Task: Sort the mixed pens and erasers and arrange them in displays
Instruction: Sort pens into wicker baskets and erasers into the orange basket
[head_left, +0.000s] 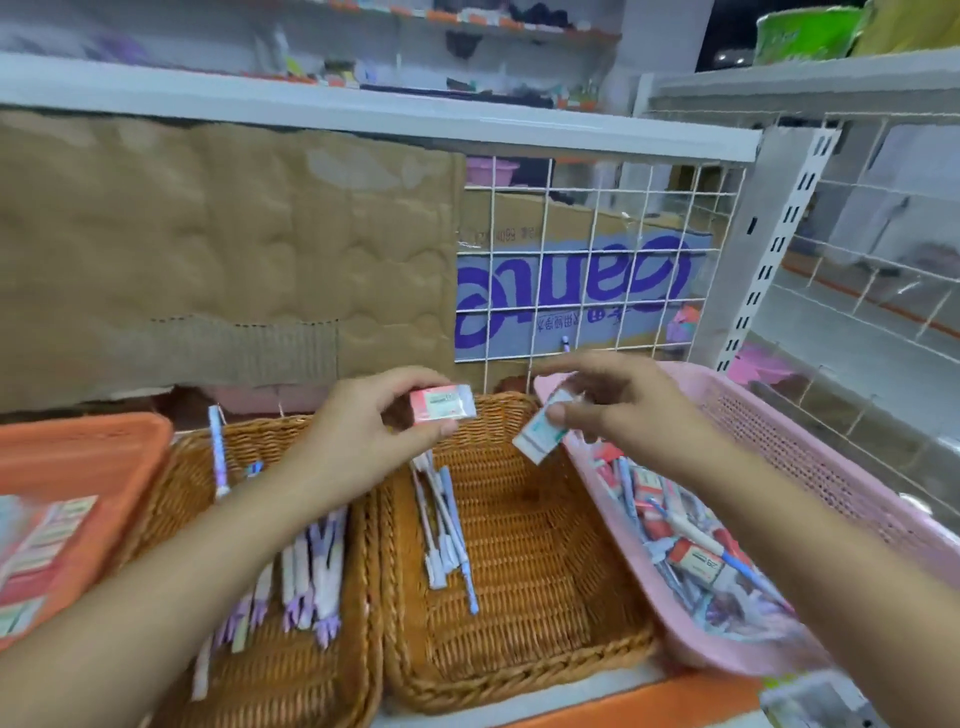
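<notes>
Currently on the shelf, listed by clock position from the middle wicker basket (545, 571):

- 12 o'clock, above the basket's far rim: left hand (363, 436), with thumb and fingertips pinching a red-wrapped eraser (441, 405) by its long edges, label towards the camera.
- 1 o'clock: right hand (618, 410), with thumb and fingers pinching the upper end of a green-and-white eraser (535, 439), which is tilted with its lower end towards the basket. The two erasers are near each other but apart.
- Inside the basket, along its 9 o'clock wall: a small bundle of blue and white pens (447, 530).
- 9 o'clock, touching: left wicker basket (291, 675), holding purple pens (311, 577).
- Beyond that, further towards 9 o'clock: orange tray (104, 431), with packed erasers (36, 545) lying flat in it.
- 3 o'clock: pink plastic basket (810, 452), holding a mixed heap of pens and erasers (691, 551).
- 12 o'clock, behind: cardboard sheet (208, 249) and white wire grid (597, 260).
</notes>
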